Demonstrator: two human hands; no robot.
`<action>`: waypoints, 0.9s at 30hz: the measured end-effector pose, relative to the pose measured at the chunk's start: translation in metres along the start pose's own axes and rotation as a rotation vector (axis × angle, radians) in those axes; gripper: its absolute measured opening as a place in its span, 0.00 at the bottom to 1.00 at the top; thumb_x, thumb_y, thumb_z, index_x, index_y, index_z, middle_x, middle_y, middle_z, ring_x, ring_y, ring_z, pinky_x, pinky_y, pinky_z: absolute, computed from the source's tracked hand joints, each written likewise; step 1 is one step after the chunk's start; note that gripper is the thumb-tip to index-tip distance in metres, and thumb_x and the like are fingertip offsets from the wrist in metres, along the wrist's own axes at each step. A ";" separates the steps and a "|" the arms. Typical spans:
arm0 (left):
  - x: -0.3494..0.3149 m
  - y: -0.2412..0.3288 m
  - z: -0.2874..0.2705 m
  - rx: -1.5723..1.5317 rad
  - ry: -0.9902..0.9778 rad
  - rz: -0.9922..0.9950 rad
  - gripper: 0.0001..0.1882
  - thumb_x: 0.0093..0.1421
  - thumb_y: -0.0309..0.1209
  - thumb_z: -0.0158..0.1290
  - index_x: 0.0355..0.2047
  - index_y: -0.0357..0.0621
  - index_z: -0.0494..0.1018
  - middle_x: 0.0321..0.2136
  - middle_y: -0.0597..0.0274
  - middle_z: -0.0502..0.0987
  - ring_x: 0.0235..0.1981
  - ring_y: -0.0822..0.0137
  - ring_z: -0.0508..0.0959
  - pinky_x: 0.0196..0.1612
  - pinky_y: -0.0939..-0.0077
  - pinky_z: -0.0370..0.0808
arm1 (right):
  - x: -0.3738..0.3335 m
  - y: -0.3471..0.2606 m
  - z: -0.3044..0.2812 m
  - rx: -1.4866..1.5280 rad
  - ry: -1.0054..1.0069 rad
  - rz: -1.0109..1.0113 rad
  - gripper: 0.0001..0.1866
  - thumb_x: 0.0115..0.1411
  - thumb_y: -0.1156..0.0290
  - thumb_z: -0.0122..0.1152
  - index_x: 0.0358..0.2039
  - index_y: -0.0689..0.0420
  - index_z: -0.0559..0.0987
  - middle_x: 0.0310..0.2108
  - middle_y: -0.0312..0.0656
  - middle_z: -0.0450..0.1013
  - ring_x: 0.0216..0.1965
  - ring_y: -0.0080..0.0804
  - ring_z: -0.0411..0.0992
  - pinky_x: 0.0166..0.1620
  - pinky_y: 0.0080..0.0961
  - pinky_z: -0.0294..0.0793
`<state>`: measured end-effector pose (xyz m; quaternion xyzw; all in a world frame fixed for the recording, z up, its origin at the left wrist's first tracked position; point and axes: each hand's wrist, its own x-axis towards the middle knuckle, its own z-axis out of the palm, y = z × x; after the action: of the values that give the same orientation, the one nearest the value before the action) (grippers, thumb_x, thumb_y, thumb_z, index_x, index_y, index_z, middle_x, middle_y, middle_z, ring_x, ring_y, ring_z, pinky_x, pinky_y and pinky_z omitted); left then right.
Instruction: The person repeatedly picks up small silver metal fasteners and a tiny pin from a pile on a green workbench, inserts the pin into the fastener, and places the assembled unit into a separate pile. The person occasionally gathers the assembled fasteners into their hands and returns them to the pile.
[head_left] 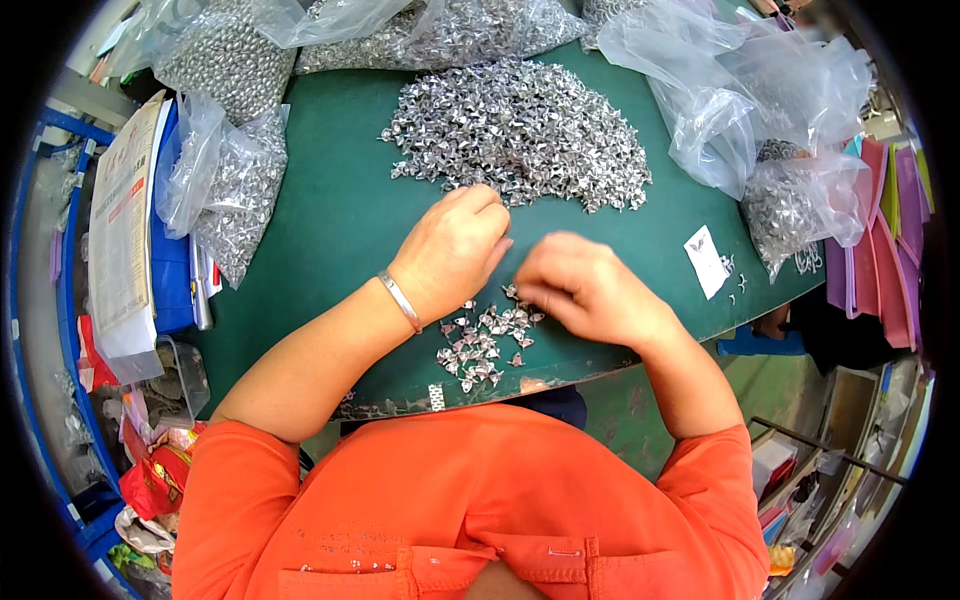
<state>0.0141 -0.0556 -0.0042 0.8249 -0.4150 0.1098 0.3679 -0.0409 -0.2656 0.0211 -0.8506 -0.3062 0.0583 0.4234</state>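
Note:
A large heap of small silver metal pieces (pixel 520 130) with pointed prongs lies on the green table (pixel 330 130). At the heap's near edge is my left hand (pixel 452 248), a metal bangle (pixel 400 302) on its wrist. Its fingers are curled in, and what they hold is hidden. Closer to me lies a smaller loose group of the same kind of pieces (pixel 478 350). My right hand (pixel 585 283) is over the far right side of this group, slightly blurred. Its thumb and fingers are drawn together beside a few pieces; whatever is between them cannot be made out.
Clear plastic bags of metal parts (pixel 235 185) line the far and left edges. Another part-filled bag (pixel 795 205) stands at right, near a white card (pixel 706 262) and a few loose pieces. Folders (pixel 875 250) and a blue rack (pixel 65 300) flank the table.

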 end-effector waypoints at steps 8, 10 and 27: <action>-0.020 0.016 -0.024 -0.081 -0.101 -0.122 0.10 0.49 0.19 0.63 0.29 0.40 0.73 0.30 0.57 0.75 0.33 0.52 0.77 0.39 0.64 0.75 | 0.023 0.022 0.006 -0.217 0.153 -0.090 0.12 0.52 0.83 0.60 0.38 0.60 0.80 0.42 0.45 0.75 0.46 0.48 0.74 0.49 0.39 0.75; -0.032 0.019 -0.032 -0.102 -0.182 -0.082 0.08 0.51 0.19 0.62 0.30 0.40 0.75 0.31 0.57 0.77 0.34 0.54 0.78 0.40 0.65 0.76 | 0.015 0.016 -0.004 -0.151 0.247 -0.020 0.11 0.55 0.84 0.59 0.39 0.60 0.80 0.40 0.46 0.75 0.43 0.49 0.75 0.46 0.38 0.76; -0.006 0.009 -0.014 -0.166 -0.097 -0.203 0.10 0.57 0.20 0.60 0.40 0.37 0.77 0.34 0.55 0.76 0.34 0.57 0.78 0.38 0.68 0.76 | 0.005 0.025 0.003 -0.304 0.427 0.040 0.09 0.54 0.80 0.64 0.37 0.60 0.81 0.34 0.43 0.74 0.37 0.46 0.75 0.41 0.39 0.76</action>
<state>0.0054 -0.0453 0.0076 0.8337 -0.3543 -0.0026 0.4235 -0.0259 -0.2725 0.0012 -0.9034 -0.1982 -0.1607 0.3446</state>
